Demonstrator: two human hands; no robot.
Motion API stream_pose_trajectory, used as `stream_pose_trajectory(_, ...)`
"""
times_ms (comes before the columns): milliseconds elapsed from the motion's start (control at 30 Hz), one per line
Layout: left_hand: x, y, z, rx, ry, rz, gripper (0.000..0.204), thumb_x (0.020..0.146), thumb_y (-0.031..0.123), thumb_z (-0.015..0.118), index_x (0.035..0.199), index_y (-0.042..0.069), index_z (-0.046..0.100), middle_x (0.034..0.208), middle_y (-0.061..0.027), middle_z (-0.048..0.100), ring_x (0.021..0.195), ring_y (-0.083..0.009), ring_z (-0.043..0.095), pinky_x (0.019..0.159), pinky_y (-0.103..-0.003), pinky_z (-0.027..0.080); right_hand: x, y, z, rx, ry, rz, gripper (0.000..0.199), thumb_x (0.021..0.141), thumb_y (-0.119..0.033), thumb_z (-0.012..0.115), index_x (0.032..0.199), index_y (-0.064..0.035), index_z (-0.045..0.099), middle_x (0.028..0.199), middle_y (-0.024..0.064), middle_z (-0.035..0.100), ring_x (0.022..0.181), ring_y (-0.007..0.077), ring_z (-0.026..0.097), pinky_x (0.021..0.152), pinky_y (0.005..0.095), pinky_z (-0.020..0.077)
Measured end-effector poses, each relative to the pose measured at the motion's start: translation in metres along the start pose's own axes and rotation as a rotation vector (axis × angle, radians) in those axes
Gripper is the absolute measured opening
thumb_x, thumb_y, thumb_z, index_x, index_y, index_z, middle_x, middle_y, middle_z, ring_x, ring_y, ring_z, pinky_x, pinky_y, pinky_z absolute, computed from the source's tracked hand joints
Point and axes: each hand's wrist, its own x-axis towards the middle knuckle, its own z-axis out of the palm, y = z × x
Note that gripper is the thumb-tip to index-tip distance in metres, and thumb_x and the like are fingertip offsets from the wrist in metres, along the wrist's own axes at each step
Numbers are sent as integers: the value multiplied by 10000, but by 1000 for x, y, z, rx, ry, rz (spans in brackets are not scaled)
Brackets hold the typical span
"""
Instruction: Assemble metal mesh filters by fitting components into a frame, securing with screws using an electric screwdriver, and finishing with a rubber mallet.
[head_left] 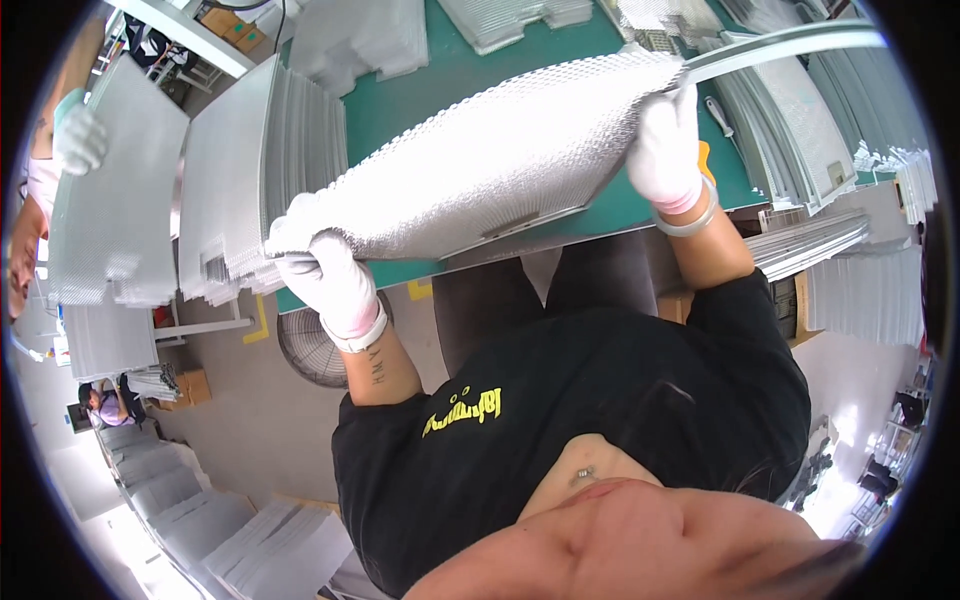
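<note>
A wide, silvery sheet (500, 150) with a dimpled surface hangs tilted over the near edge of the green table (420, 110). Its left end is gripped by my left hand (328, 275), in a white glove, with the fingers closed round the edge. At the far right corner, my right hand (664, 160), gloved too, is closed on the same sheet and set higher than the left. A small rectangular slot shows near the sheet's lower edge. The sheet covers much of the table top under it.
Stacked upright panels (305, 140) stand left of the sheet; more panels (800, 120) lean at the right. A white-handled tool (719, 116) lies near my right hand. Another person's gloved hand (78, 135) is by a panel at far left. A round fan (318, 345) sits on the floor.
</note>
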Motion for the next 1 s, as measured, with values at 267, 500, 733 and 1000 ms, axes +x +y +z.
stream_pose_trajectory(267, 1, 1, -2, 39, 52, -72, 39, 951, 50, 505, 953, 29, 538, 916, -43, 562, 854, -111, 513, 818, -264, 419, 0, -3, 1, 96, -72, 58, 426, 979, -52, 371, 1384, 79, 359, 1187, 205, 537, 992, 225, 568, 861, 361, 480)
stream_pose_trajectory(500, 2, -6, -3, -84, -3, -93, 58, 955, 74, 533, 979, 24, 548, 947, -47, 581, 889, -121, 530, 851, -276, 426, 14, -28, 1, 788, 135, 512, 250, 908, -52, 600, 1139, 40, 580, 959, 38, 663, 844, 86, 589, 790, 241, 479)
stream_pose_trajectory(733, -3, -21, -20, -87, -54, -121, 485, 897, 224, 717, 1281, 12, 510, 1219, -89, 606, 1110, -216, 584, 992, -365, 452, 13, -38, -6, 669, 168, 596, 262, 826, -53, 752, 728, -24, 511, 663, -32, 575, 603, 23, 486, 537, 216, 420)
stream_pose_trajectory(1000, -4, -9, -3, -134, -5, -86, 214, 817, 20, 669, 1029, 16, 640, 995, -76, 654, 927, -184, 616, 883, -331, 479, -4, -35, -8, 863, 210, 475, 205, 900, -85, 689, 1062, 31, 639, 954, 31, 682, 840, 75, 600, 766, 241, 487)
